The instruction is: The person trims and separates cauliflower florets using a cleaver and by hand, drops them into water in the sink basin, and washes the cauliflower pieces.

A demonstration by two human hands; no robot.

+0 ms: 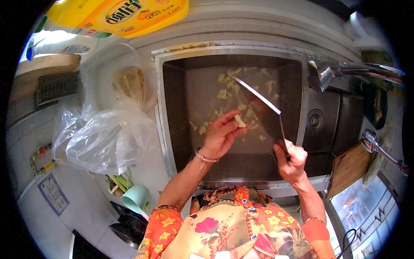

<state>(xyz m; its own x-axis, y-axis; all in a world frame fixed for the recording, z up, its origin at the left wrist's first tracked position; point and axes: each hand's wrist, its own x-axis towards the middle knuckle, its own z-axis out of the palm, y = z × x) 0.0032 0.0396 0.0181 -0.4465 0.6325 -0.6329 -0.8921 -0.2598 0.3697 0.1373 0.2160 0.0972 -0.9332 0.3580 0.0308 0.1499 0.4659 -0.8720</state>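
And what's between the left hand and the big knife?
In the head view, small pale vegetable pieces in the sink show between the left hand and the knife.

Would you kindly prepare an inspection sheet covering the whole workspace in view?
Surface: dark sink, pale vegetable pieces scattered inside.
Job's things: knife, blade over the sink; held piece, pale.
Clutter: clear plastic bag left of the sink; yellow container behind it.
Hands: left hand pinches the held piece; right hand grips the knife.
Cables: black looping line at lower right; cannot tell if cable.
Surroundings: tap, wooden board right of the sink; green cup left.
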